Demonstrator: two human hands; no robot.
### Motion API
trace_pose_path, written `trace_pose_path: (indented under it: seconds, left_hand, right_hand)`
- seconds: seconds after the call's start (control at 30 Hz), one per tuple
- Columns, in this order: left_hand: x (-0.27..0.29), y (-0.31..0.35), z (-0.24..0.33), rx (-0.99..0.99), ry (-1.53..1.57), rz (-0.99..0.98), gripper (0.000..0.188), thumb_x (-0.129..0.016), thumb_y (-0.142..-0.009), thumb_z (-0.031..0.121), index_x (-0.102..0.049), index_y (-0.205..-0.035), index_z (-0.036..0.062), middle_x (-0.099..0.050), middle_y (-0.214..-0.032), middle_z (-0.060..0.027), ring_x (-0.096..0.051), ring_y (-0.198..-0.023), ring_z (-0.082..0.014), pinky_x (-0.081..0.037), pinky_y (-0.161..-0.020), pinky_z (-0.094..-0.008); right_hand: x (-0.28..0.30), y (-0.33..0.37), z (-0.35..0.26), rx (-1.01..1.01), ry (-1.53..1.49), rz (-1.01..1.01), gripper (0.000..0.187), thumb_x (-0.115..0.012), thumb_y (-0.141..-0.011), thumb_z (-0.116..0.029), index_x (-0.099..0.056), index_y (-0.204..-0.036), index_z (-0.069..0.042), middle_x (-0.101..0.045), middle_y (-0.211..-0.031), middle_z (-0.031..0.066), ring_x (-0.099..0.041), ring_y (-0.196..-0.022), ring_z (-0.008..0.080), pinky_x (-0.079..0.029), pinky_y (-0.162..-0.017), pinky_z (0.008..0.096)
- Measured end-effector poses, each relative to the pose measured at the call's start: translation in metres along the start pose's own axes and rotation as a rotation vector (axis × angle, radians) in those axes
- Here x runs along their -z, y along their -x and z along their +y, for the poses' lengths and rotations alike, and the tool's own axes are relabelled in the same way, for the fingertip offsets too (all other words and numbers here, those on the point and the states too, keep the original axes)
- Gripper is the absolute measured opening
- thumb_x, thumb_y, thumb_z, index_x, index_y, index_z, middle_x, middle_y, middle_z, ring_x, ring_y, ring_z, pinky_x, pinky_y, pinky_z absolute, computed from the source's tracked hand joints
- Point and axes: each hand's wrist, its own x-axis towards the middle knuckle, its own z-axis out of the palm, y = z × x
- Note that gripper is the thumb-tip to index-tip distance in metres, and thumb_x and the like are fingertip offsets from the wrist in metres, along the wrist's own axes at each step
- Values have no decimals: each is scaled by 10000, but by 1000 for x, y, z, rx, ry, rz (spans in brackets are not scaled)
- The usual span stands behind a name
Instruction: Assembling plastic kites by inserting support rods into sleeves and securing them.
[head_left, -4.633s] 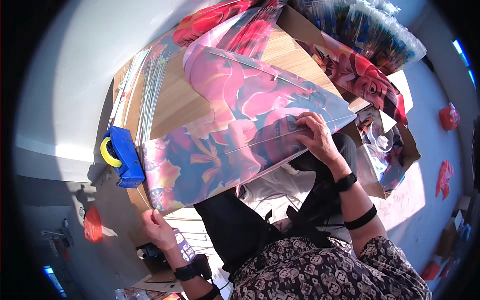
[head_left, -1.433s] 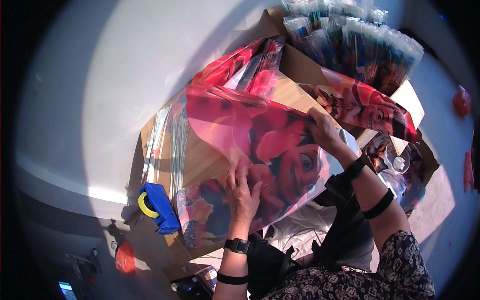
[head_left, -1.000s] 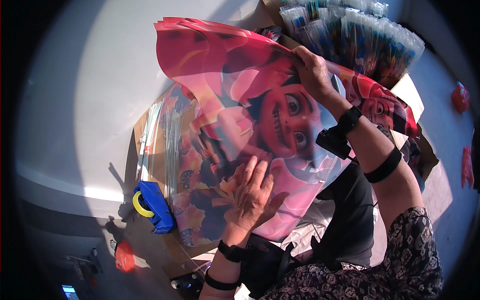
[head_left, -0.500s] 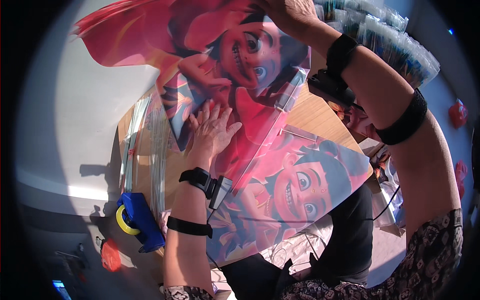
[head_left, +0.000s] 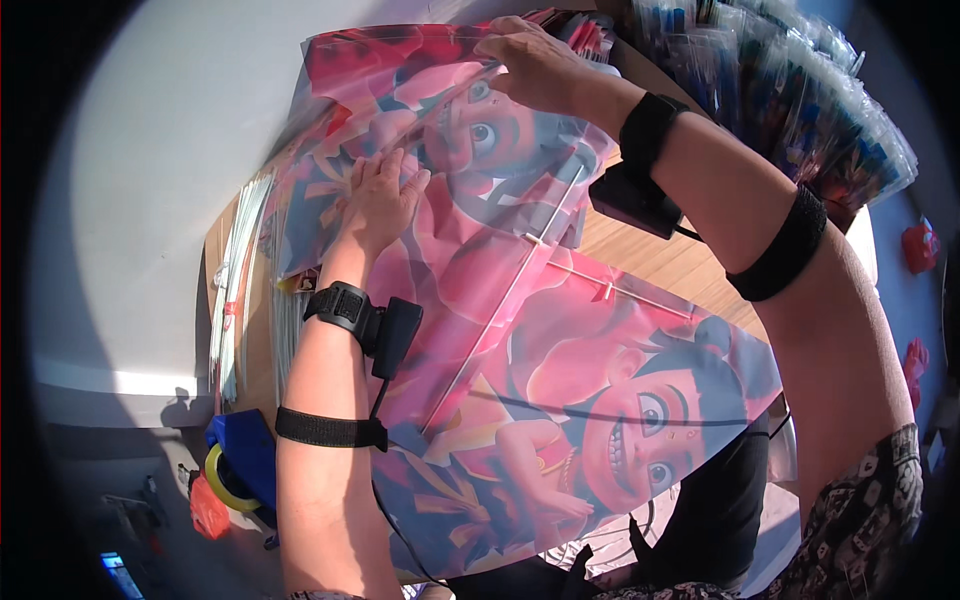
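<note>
A large thin kite (head_left: 600, 380), printed with a cartoon figure in red, pink and blue, spreads over the table and reaches towards my lap. Slim pale rods (head_left: 490, 335) run along its middle, with a shorter one crossing towards the right. My left hand (head_left: 385, 200) lies on the far left part of the sheet, fingers stretched out. At the far edge, my right hand (head_left: 530, 65) has its fingers bent over the sheet and pinches it; the fingertips are partly hidden. The printed sheet there overlaps in layers and is slightly creased.
Bundles of thin white sticks (head_left: 238, 285) lie at the table's left edge. A blue tape dispenser (head_left: 245, 450) with yellow tape stands near left. Clear plastic packets (head_left: 790, 95) are piled at the far right. Wooden tabletop (head_left: 635, 255) shows beside the kite; a dark cable crosses its near part.
The kite's far part, lifted and hanging out to the left before, has come down flatter over the table. My right hand has moved slightly left and nearer; my left hand has shifted left and farther.
</note>
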Motion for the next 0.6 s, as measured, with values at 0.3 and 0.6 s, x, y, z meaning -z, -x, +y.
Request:
trace_pose_path:
  seconds: [0.3,0.6]
  left_hand:
    - [15,151,102,-342,-93,-133,781,-657,-857,510,-435,-1379,-27,-415,-1437,-233,-309,-1410,-387,-350,-1081,-565]
    - [-19,83,87,-500,-298,121,170,-511,-860,43,-577,-1005,-16,-601,-927,-166,-665,-853,-311,-574,-700,-403]
  right_hand:
    - [121,156,-63,-320,-172,-878,636,-757,-804,-325,-505,-1230,75,-551,-1191,209,-511,-1171,360,-413,-997,407]
    - [122,248,-56,-610,-278,-454,332,-759,-695,-205,-602,-924,-23,-577,-931,148,-541,-988,367,-447,-857,441]
